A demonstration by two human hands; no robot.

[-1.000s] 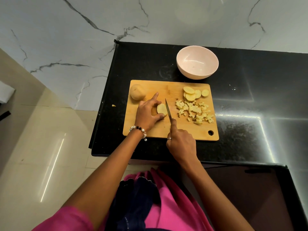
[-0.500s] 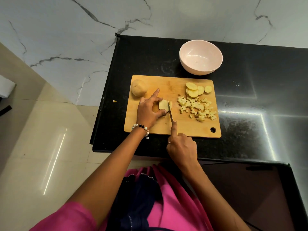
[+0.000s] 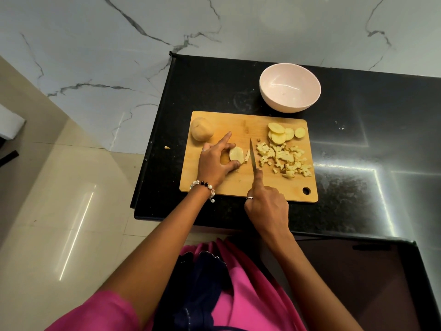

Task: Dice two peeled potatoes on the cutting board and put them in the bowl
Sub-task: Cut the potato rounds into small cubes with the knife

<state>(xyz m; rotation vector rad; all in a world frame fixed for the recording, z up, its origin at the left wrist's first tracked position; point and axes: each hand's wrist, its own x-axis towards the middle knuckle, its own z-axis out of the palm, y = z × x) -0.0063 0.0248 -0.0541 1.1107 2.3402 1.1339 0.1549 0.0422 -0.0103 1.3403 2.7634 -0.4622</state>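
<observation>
— Why does the left hand (image 3: pixel 216 161) hold the potato piece (image 3: pixel 236 154)?
— So it stays put on the cutting board (image 3: pixel 238 187). The right hand (image 3: pixel 267 206) grips the knife (image 3: pixel 252 154). The bowl (image 3: pixel 290 88) waits nearby.

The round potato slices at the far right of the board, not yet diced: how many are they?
3 plainly: one on top, one right of it, and the smallest, farthest right. A larger slice shows under the top one, so perhaps more are hidden.
</observation>
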